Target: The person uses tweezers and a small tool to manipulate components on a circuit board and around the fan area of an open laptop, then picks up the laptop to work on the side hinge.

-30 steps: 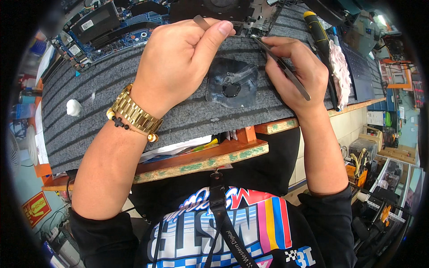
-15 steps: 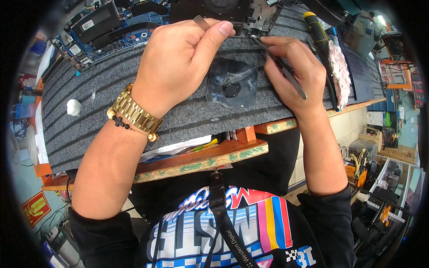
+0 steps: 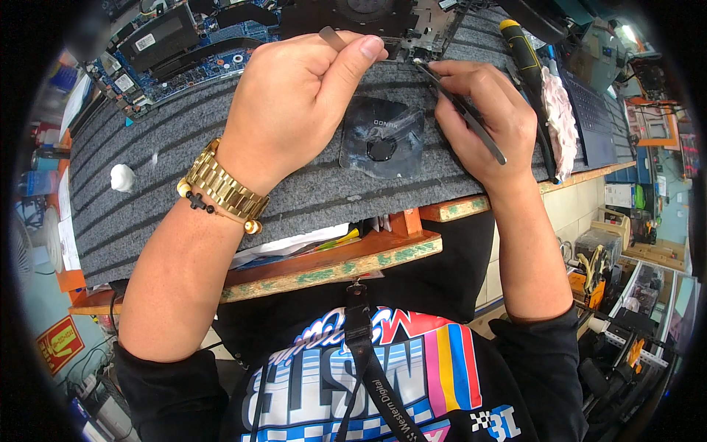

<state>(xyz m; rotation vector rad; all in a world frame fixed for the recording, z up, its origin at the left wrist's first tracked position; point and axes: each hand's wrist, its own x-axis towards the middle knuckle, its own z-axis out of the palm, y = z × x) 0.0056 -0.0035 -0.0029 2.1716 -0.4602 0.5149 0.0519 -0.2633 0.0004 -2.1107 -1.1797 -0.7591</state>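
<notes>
At the table's far side lies an opened laptop base with a blue circuit board (image 3: 213, 62) and a dark fan area (image 3: 361, 10). My left hand (image 3: 291, 110) is closed over its near edge, gripping what look like tweezers (image 3: 331, 37); only their flat back end shows above the fist. My right hand (image 3: 490, 110) pinches dark metal tweezers (image 3: 479, 127) slantwise, like a pen. Their tips reach the laptop's near edge, by a small shiny part (image 3: 418, 62) too small to name. Between my wrists a square dark film (image 3: 383, 125) with a black round blob lies on the mat.
A grey striped mat (image 3: 177, 243) covers the wooden table. White fluff (image 3: 122, 177) lies at left. On the right are a black-and-yellow screwdriver (image 3: 519, 55), a crumpled pinkish cloth (image 3: 557, 125) and a dark keyboard (image 3: 593, 110). A shelf (image 3: 331, 269) with papers sits under the table edge.
The right hand's tweezers have shifted very slightly at their tips. My left hand and the things on the mat stay in place.
</notes>
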